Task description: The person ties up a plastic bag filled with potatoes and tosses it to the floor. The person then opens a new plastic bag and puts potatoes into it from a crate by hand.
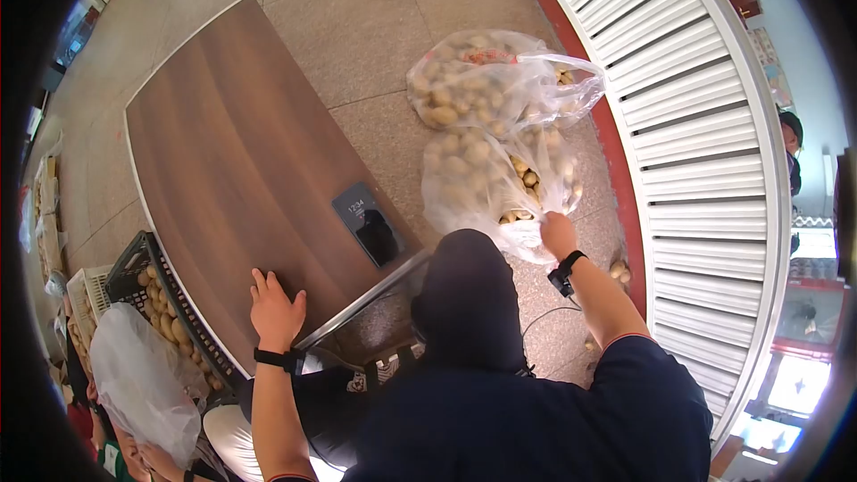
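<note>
My left hand (277,311) lies on the brown wooden tabletop (241,152), near its front edge, with the fingers spread and nothing in them. A phone (369,224) with a lit screen rests on the same tabletop, to the right of that hand. On the floor to the right stands a clear plastic bag of potatoes (460,174). My right hand (559,235) is closed on the gathered plastic at this bag's near side, and potatoes show through its opening. A second plastic bag of potatoes (478,89) sits just beyond, its handles loose towards the white slats.
A dark crate (192,308) of potatoes stands left of the table, beside a white crate (87,290). A person's hand (161,462) is by a large plastic bag (147,384) there. White slatted panels (701,161) run along the right. Loose potatoes (619,271) lie on the floor.
</note>
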The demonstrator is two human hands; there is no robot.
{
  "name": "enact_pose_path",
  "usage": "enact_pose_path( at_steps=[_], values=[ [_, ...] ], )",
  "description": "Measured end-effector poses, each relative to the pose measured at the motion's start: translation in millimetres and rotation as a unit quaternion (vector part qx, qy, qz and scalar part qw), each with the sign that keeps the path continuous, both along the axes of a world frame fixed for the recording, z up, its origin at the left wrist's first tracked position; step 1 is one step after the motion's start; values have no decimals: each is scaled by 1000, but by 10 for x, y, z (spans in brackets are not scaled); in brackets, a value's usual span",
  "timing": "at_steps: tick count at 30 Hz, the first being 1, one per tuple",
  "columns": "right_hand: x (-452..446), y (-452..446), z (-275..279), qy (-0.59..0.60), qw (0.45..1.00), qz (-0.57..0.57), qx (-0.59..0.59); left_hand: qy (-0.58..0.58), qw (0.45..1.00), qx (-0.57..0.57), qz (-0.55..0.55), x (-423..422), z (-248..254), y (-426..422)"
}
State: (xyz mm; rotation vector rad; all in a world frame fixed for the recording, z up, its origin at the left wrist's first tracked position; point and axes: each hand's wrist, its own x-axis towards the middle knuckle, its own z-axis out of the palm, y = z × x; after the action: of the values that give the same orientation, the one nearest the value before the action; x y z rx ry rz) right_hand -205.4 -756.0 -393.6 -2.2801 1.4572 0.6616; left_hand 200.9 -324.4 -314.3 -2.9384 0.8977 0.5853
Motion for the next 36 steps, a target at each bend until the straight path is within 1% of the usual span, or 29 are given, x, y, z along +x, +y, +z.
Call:
enact_pose_path(
  at_steps=[2, 3, 4, 5, 6, 7, 8, 9, 11, 13, 15, 16, 17, 18, 19, 20, 21, 22, 23, 24, 25, 26, 27, 29, 30, 32, 33, 35, 36],
  values=[
    [-54, 125, 346, -43, 984, -72, -155, 9, 1000, -13, -2, 23, 6, 18],
    [-78, 168, 358, -47, 984, -72, -157, 6, 1000, -16, -1, 31, 10, 28],
    [-106, 217, 363, -28, 961, -49, -269, 17, 1000, -20, -1, 36, 14, 40],
    [-114, 269, 386, -9, 925, -27, -378, 27, 999, -25, -1, 44, 26, 51],
    [-209, 243, 233, 12, 927, -70, -369, 22, 999, -27, 0, 61, 49, 54],
    [-301, 175, 100, 8, 926, -70, -370, 40, 999, -30, 7, 78, 76, 57],
    [-392, 105, -15, -9, 951, -166, -260, 57, 998, -33, 15, 86, 99, 80],
    [-464, 44, -125, -27, 955, -256, -144, 53, 998, -36, 16, 98, 88, 124],
    [-546, -17, -307, -27, 955, -270, -123, 67, 992, -100, 36, 146, 0, 232],
    [-626, 14, -352, -27, 953, -283, -104, 71, 987, -130, 53, 178, -78, 349],
    [-505, 153, -125, -128, 954, -272, 21, 71, 981, -163, 73, 198, -95, 452],
    [-703, 32, -630, -148, 950, -273, -14, 89, 975, -185, 90, 201, -83, 497],
    [-688, 109, -634, -155, 951, -267, -16, 106, 967, -205, 108, 193, -58, 552],
    [-614, 237, -604, -204, 927, -316, -4, 101, 966, -209, 111, 177, -8, 600],
    [-514, 326, -572, -252, 897, -363, 9, 101, 957, -242, 120, 167, 36, 635],
    [-482, 377, -492, -261, 883, -383, 76, 100, 947, -276, 130, 162, 86, 669],
    [-444, 409, -496, -265, 884, -378, 78, 95, 947, -278, 133, 143, 134, 714],
    [-381, 471, -491, -295, 854, -406, 137, 100, 935, -307, 149, 124, 180, 749],
    [-417, 453, -721, -324, 818, -433, 195, 105, 922, -335, 163, 112, 224, 774],
    [-467, 431, -938, -323, 882, -288, 186, 102, 922, -336, 162, 107, 239, 811],
    [-519, 407, -1156, -320, 927, -129, 145, 110, 909, -360, 179, 117, 226, 869],
    [-574, 379, -1380, -326, 941, 9, 86, 119, 895, -382, 196, 119, 222, 919],
    [-526, 425, -1441, -313, 946, -5, 82, 118, 896, -382, 194, 116, 251, 953],
    [-431, 516, -1562, -287, 955, -32, 74, 159, 863, -416, 239, 114, 333, 1023],
    [-354, 602, -1465, -277, 955, -61, 83, 158, 864, -415, 239, 112, 417, 1050],
    [-194, 755, -1203, -218, 971, -25, 91, 188, 836, -428, 288, 127, 575, 1099],
    [-103, 841, -1048, -188, 977, -5, 95, 188, 837, -426, 287, 149, 612, 1131],
    [38, 1008, -888, -265, 960, -73, 60, 199, 797, -472, 321, 255, 625, 1272],
    [3, 936, -1103, -266, 958, -70, 80, 221, 776, -481, 344, 350, 578, 1341]
  ],
)
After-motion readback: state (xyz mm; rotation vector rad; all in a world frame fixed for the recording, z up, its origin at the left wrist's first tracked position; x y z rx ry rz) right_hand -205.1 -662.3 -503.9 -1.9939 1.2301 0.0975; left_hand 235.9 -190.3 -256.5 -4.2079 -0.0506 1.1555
